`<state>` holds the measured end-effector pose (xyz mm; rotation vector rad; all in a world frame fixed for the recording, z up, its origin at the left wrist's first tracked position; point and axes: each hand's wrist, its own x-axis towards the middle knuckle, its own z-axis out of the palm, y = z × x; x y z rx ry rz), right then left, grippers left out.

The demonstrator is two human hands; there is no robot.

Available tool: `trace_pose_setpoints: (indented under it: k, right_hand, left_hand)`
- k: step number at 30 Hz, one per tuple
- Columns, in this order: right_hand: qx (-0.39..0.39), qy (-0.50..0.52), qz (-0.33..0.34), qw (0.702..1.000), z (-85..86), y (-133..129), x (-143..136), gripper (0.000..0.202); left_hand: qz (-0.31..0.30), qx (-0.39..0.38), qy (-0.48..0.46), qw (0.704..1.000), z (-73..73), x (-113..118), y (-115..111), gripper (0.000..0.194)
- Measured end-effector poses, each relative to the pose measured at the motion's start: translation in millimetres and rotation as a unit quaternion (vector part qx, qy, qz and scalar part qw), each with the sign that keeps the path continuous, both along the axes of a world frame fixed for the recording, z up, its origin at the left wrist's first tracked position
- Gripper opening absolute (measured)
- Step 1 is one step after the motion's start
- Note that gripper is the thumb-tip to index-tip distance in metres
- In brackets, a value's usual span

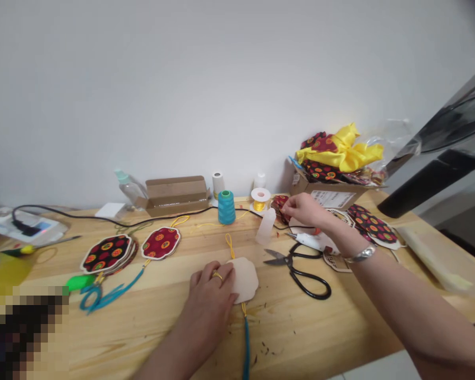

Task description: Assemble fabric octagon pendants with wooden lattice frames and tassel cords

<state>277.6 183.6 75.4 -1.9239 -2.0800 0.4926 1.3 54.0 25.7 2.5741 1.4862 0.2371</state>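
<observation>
My left hand (211,290) rests with its fingers on the left edge of a pale scalloped piece (246,279), pressing it to the table. A yellow loop (229,246) sticks out above that piece, and a teal tassel (246,343) hangs below it. My right hand (305,209) reaches to the back right, fingers pinched at a dark red patterned fabric piece (280,202). Black-handled scissors (288,260) lie partly open between the hands. Beneath my right wrist is a white glue gun (311,241), partly covered by my forearm.
Teal thread (226,208) and a yellow spool (260,200) stand behind. Patterned ornaments (107,254) lie left, near a power strip (27,227). A cardboard box (332,196) of fabric stands back right. A black cable (174,217) crosses the table.
</observation>
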Motion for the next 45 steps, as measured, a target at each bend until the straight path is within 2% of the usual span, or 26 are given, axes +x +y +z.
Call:
trace_pose_setpoints:
  k: [3, 7, 14, 17, 20, 21, 22, 23, 24, 25, 27, 28, 29, 30, 31, 33, 37, 40, 42, 45]
  right_hand:
    - [0.029, 0.102, -0.037, 0.994, 8.7, -2, 7, 0.028]
    - [0.051, 0.233, -0.068, 0.969, 23.7, -9, 10, 0.035]
    - [0.075, 0.363, -0.095, 0.924, 43.9, -28, 18, 0.038]
    - [0.084, 0.435, -0.109, 0.89, 51.2, -48, 25, 0.037]
    - [0.072, 0.458, -0.123, 0.877, 59.2, -79, 22, 0.032]
    - [0.054, 0.461, -0.117, 0.878, 60.8, -91, 16, 0.03]
    - [0.058, 0.464, -0.103, 0.878, 61.0, -102, 7, 0.028]
    - [0.059, 0.458, -0.089, 0.882, 59.7, -113, -4, 0.023]
    - [0.044, 0.449, -0.05, 0.891, 56.5, -122, -17, 0.019]
    - [0.015, 0.431, 0.001, 0.902, 51.5, -131, -32, 0.018]
    - [-0.025, 0.363, 0.086, 0.927, 37.3, -143, -63, 0.018]
    - [-0.011, 0.328, 0.109, 0.938, 29.2, -147, -77, 0.015]
    - [-0.009, 0.301, 0.144, 0.943, 21.3, -150, -89, 0.013]
    - [-0.007, 0.285, 0.181, 0.941, 14.2, -151, -98, 0.013]
    - [-0.003, 0.276, 0.21, 0.938, 8.4, -151, -105, 0.014]
    - [0.009, 0.287, 0.237, 0.928, 0.8, -147, -110, 0.015]
    - [0.074, 0.32, 0.167, 0.93, -5.3, -130, -103, 0.012]
    - [0.069, 0.286, 0.12, 0.948, -12.3, -119, -99, 0.017]
    - [0.042, 0.271, 0.116, 0.955, -18.7, -115, -100, 0.025]
    - [0.018, 0.265, 0.106, 0.958, -27.0, -115, -101, 0.026]
  left_hand:
    - [0.001, 0.001, -0.001, 1.0, -1.5, 0, -1, 0.035]
    - [0.006, 0.003, -0.004, 1.0, -0.8, 1, -1, 0.035]
    - [0.017, -0.02, 0.018, 0.999, -0.1, 3, -1, 0.039]
    - [0.025, -0.009, -0.035, 0.999, -4.4, 1, 0, 0.039]
    - [0.051, -0.013, -0.183, 0.982, -0.4, -1, -6, 0.038]
    - [0.06, -0.039, -0.253, 0.965, 4.0, -1, -9, 0.041]
    - [0.06, -0.108, -0.319, 0.94, 9.6, -1, -13, 0.046]
    - [0.064, -0.191, -0.39, 0.899, 16.0, 0, -18, 0.051]
    - [0.069, -0.285, -0.46, 0.838, 22.6, 2, -21, 0.054]
    - [0.058, -0.366, -0.532, 0.762, 28.7, 4, -25, 0.054]
    - [0.044, -0.468, -0.662, 0.583, 37.5, 9, -28, 0.059]
    - [0.052, -0.511, -0.689, 0.511, 39.4, 11, -29, 0.062]
    - [0.052, -0.537, -0.707, 0.458, 39.8, 13, -29, 0.063]
    - [0.069, -0.538, -0.727, 0.421, 38.6, 13, -29, 0.057]
    - [0.095, -0.534, -0.74, 0.398, 36.5, 13, -28, 0.047]
    - [0.146, -0.511, -0.756, 0.383, 30.8, 10, -28, 0.03]
    - [0.216, -0.479, -0.758, 0.387, 23.0, 1, -29, 0.023]
    - [0.227, -0.478, -0.755, 0.386, 21.8, -2, -28, 0.024]
    - [0.219, -0.486, -0.749, 0.392, 21.4, -3, -27, 0.023]
    - [0.193, -0.501, -0.742, 0.402, 20.9, -2, -23, 0.025]
